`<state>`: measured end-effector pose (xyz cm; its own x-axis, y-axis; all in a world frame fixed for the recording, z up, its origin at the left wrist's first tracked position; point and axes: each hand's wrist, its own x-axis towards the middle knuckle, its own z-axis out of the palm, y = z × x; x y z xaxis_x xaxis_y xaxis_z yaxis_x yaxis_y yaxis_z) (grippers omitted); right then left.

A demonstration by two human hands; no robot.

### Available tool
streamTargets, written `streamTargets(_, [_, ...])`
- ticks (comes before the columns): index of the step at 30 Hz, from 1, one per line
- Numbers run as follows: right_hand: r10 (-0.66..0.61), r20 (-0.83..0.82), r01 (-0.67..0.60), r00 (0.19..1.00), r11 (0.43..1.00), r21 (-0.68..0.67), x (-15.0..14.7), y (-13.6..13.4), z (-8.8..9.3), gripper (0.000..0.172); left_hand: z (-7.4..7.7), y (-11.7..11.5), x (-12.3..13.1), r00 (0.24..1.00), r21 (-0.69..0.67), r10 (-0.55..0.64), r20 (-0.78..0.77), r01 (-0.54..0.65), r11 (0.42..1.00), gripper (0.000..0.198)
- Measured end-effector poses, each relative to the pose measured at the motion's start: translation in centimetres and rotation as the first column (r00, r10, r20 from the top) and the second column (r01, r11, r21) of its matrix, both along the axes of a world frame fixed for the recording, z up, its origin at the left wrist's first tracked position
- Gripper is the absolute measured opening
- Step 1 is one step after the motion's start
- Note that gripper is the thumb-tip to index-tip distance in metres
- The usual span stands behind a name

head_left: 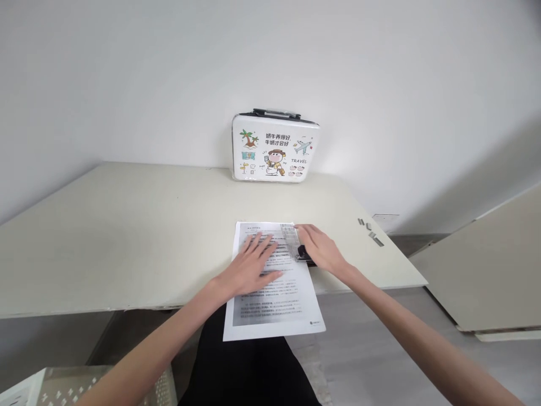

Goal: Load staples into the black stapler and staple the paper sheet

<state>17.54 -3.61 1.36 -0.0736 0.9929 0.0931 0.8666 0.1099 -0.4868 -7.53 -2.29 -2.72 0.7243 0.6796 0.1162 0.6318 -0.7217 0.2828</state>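
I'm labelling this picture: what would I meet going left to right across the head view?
Pale perforated plastic basket, bare left hand, bare right hand, small grey metallic strips, pale flat panel.

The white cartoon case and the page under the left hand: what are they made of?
The case looks like smooth, hard plastic, because its shell has a boxy shape; glints at its edge may be clear wrapping. The page is most likely matte paper: a thin, flat sheet with printed text.

The pale table (127, 237) carries a white case (274, 149) at the back and grey pieces (376, 239) near the right edge. A printed sheet (273, 296), black device (301, 252) alongside, overhangs its front.
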Motion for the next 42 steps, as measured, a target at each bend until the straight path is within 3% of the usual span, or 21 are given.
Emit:
streamTargets(4, [0.031,-0.206,-0.016,0.978,0.997,0.073,3.7,-2.3,-1.8,0.051,0.8,-1.2,-5.5,0.994,0.03,0.103,0.017,-0.104,0.994,0.07])
streamTargets(7, [0.105,-0.201,-0.092,0.974,0.993,0.072,6.4,-3.9,-4.1,0.046,0.9,-2.0,-8.5,0.989,0.049,0.143,0.027,-0.144,0.988,0.065])
streamTargets(10, [0.052,-0.194,-0.036,0.98,0.996,0.086,8.5,-4.4,-5.8,0.049,0.8,-2.4,-9.8,0.988,0.049,0.152,-0.002,-0.152,0.987,0.06])
streamTargets(16, [-0.109,-0.337,0.159,0.935,0.98,0.123,9.6,-4.0,-6.3,0.054,0.9,-2.1,-9.9,0.983,0.058,0.176,-0.043,-0.174,0.983,0.057])
streamTargets(20, [-0.22,-0.399,0.287,0.89,0.951,0.116,9.4,-3.9,-6.0,0.057,1.5,-3.1,-9.7,0.974,0.097,0.225,0.026,-0.226,0.969,0.051])
streamTargets(24, [-0.249,-0.427,0.328,0.869,0.937,0.12,9.5,-4.0,-6.1,0.055,2.2,-5.4,-9.4,0.982,0.05,0.181,0.052,-0.184,0.982,0.043])
streamTargets(30, [-0.244,-0.433,0.327,0.867,0.936,0.127,9.7,-4.0,-6.4,0.052,2.3,-7.3,-9.6,0.988,0.035,0.125,-0.089,-0.122,0.992,0.062])
streamTargets(37, [-0.242,-0.461,0.347,0.854,0.925,0.157,9.7,-4.0,-6.7,0.05,1.0,-5.8,-8.9,0.986,0.102,0.133,-0.095,-0.123,0.987,0.064])
streamTargets(42, [-0.26,-0.498,0.403,0.827,0.892,0.204,9.6,-4.0,-6.8,0.05,0.6,-3.6,-6.8,0.983,0.075,0.129,-0.128,-0.12,0.99,0.067])
